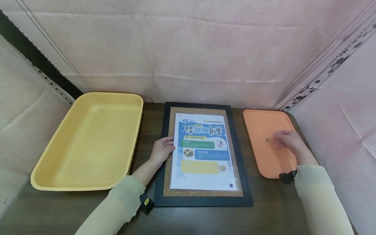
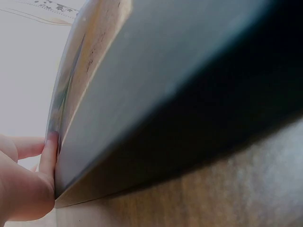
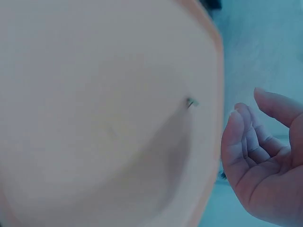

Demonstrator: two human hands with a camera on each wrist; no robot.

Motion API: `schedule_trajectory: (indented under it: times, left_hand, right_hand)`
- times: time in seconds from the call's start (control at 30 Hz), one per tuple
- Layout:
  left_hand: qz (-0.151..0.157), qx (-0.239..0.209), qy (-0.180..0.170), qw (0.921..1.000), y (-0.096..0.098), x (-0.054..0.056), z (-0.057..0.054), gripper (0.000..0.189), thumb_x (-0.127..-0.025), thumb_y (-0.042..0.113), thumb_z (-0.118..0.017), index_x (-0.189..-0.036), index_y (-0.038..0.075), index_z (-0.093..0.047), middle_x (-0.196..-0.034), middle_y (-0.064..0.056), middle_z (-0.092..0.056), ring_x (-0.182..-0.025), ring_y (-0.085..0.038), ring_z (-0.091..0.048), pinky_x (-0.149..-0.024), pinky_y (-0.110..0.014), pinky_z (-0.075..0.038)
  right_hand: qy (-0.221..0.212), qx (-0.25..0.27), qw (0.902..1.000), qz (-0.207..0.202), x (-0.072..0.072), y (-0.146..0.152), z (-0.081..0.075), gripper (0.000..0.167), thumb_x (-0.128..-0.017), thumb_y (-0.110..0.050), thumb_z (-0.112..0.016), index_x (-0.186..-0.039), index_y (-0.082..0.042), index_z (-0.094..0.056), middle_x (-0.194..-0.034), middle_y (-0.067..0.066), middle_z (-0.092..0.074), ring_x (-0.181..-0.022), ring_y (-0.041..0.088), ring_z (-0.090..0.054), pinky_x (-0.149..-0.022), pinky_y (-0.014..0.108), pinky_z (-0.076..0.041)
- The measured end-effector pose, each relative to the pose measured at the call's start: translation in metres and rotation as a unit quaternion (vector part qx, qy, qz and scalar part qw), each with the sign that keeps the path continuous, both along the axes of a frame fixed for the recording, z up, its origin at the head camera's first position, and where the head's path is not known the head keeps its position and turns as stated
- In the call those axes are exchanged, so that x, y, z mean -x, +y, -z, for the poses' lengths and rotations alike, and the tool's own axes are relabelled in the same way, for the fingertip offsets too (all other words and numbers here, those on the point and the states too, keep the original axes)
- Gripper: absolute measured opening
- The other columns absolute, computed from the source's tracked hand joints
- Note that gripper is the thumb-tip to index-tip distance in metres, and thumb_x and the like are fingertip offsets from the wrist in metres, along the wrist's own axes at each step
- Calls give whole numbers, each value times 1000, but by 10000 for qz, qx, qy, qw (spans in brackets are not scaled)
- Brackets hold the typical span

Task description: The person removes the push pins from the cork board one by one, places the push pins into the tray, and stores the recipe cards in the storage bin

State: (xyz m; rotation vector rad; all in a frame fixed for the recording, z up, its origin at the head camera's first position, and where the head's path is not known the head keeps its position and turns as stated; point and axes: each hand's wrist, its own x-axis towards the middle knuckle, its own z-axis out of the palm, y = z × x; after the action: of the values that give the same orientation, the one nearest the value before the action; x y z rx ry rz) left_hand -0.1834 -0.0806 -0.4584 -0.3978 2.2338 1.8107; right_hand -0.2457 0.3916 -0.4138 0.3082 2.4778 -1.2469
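Note:
My left hand (image 1: 161, 150) rests on the left side of a dark-framed cork board (image 1: 168, 176), its fingertips touching the left edge of a printed sheet (image 1: 202, 181). The sheet lies flat on the cork, with blue, green and yellow panels and Chinese text. In the left wrist view the fingers (image 2: 48, 158) press straight against the board's face. Over an orange tray (image 1: 258, 124) at the right hovers my right hand (image 1: 289, 142), fingers loosely bent and thumb apart, nothing between them. A tiny green object (image 3: 191, 102), too small to identify, lies on the tray close to those fingertips.
A large yellow tray (image 1: 97, 130) stands at the left on the dark wooden table (image 1: 188, 222). Pale cloth (image 1: 188, 49) walls off the back and both sides. Each wrist carries a small black camera (image 1: 146, 203).

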Motion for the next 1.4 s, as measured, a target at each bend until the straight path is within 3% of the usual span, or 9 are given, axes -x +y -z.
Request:
schedule_trajectory:
  times: [0.2,0.33,0.47,0.63,0.8,1.07,1.23,1.4]
  left_hand:
    - [21,-17,31,10000,-1,-1,0,43,-91,9,-56,-133,7,-49,-122,-13,-62,-111,-26,-62,-94,-39,-50]
    - [16,-1,77,10000,-2,0,0,43,-91,9,-56,-133,6,-49,-122,-14,-62,-112,-26,-61,-94,-38,-50]
    - [20,12,47,10000,-2,0,0,43,-91,9,-56,-134,7,-49,-123,-13,-62,-112,-25,-61,-95,-38,-50]
    - [33,7,30,10000,-2,1,-1,43,-92,10,-56,-134,7,-49,-123,-13,-62,-113,-26,-61,-96,-39,-49]
    - [61,-20,46,10000,-2,2,-2,43,-92,9,-56,-134,6,-48,-124,-14,-61,-114,-26,-60,-96,-39,-49]
    - [46,-1,54,10000,-2,2,-2,43,-92,8,-55,-134,5,-48,-124,-14,-61,-114,-26,-60,-96,-39,-49]
    - [47,10,21,10000,-2,1,-1,43,-92,10,-56,-134,6,-48,-124,-14,-61,-115,-26,-59,-96,-39,-49]
    - [48,-11,18,10000,-1,1,0,43,-92,10,-56,-134,6,-48,-125,-14,-61,-115,-26,-60,-96,-39,-49]
  right_hand:
    - [285,-327,9979,-479,-16,-22,-18,58,-94,-39,-51,-129,8,-46,-93,-9,-65,-81,1,-63,-77,25,-55]
    - [554,-471,9935,-874,-29,-43,-26,53,-94,-37,-53,-124,7,-50,-106,11,-66,-87,12,-65,-75,25,-55]
    - [628,-583,9869,-1369,-42,-64,-27,47,-93,-34,-55,-120,5,-54,-110,23,-63,-91,24,-64,-76,29,-55]
    - [595,-639,9783,-1877,-59,-89,-19,39,-91,-33,-58,-114,-1,-61,-106,16,-66,-89,25,-62,-77,35,-55]
    - [417,-491,9714,-2285,-75,-114,-5,28,-88,-29,-63,-105,-7,-65,-94,8,-69,-78,23,-62,-69,32,-53]
    - [357,-601,9516,-2991,-98,-143,11,17,-84,-29,-69,-94,-16,-69,-91,-2,-67,-80,14,-59,-69,26,-49]
    - [367,-775,9448,-3164,-107,-152,13,11,-82,-23,-71,-90,-16,-68,-78,-3,-61,-67,13,-56,-59,20,-48]
    - [418,-1002,9383,-3282,-112,-155,12,6,-82,-23,-71,-85,-18,-69,-76,-7,-61,-63,11,-55,-58,20,-49]
